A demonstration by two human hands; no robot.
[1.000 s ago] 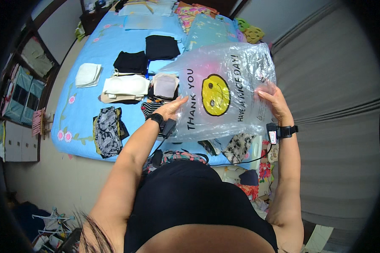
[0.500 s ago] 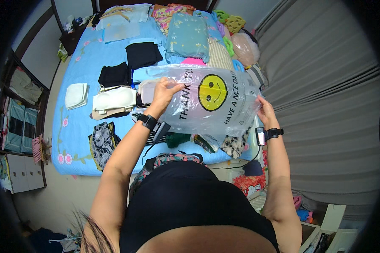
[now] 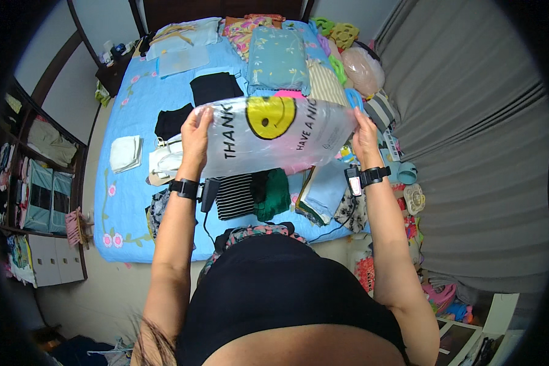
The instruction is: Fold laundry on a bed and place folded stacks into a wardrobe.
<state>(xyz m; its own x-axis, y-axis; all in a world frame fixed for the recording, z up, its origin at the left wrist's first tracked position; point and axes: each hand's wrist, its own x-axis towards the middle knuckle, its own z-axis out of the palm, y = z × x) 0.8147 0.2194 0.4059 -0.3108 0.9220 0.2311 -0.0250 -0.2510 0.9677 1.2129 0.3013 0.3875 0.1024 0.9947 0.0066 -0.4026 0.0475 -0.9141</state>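
A clear plastic bag [image 3: 268,143] with a yellow smiling face and dark lettering is stretched sideways above the bed. My left hand [image 3: 195,135] is closed on its left side, thumb up near the top corner. Gripping the opposite side is my right hand [image 3: 364,135], its fingers closed at the edge. Beneath and nearer to me lie striped black-and-white folded cloth [image 3: 235,196], dark green cloth [image 3: 274,196] and a light blue folded garment [image 3: 324,192]. The bag partly covers pale clothes [image 3: 165,160] beside my left hand.
The blue bed [image 3: 128,213] also bears a folded white cloth [image 3: 125,153], black folded garments [image 3: 215,88] and a teal bundle [image 3: 278,59]. An open wardrobe [image 3: 49,183] stands left. Grey curtains [image 3: 470,152] hang on the right, with toys and bundles along that bed side.
My left hand has shifted left and taken the bag's left side. My right hand has moved slightly left and up. The bag is now pulled wider, uncovering the striped and green clothes.
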